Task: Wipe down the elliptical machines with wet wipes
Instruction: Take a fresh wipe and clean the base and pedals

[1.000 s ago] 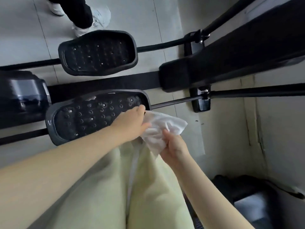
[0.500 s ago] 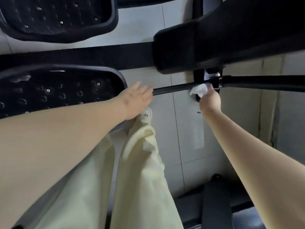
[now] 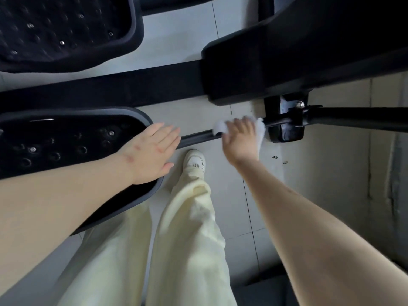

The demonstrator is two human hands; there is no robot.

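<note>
Left hand (image 3: 152, 151) flat on pedal (image 3: 66, 146), fingers straight. Right hand (image 3: 239, 140) clasps wipe (image 3: 220, 128) round bar (image 3: 196, 136) beside pedal.

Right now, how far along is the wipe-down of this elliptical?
Done: nothing looks clearly wiped. In hand: the right hand grips a white wet wipe round the thin black metal rod, while the left hand rests flat on the near black studded pedal. Probably left: the far black studded pedal and the big black housing.
</note>
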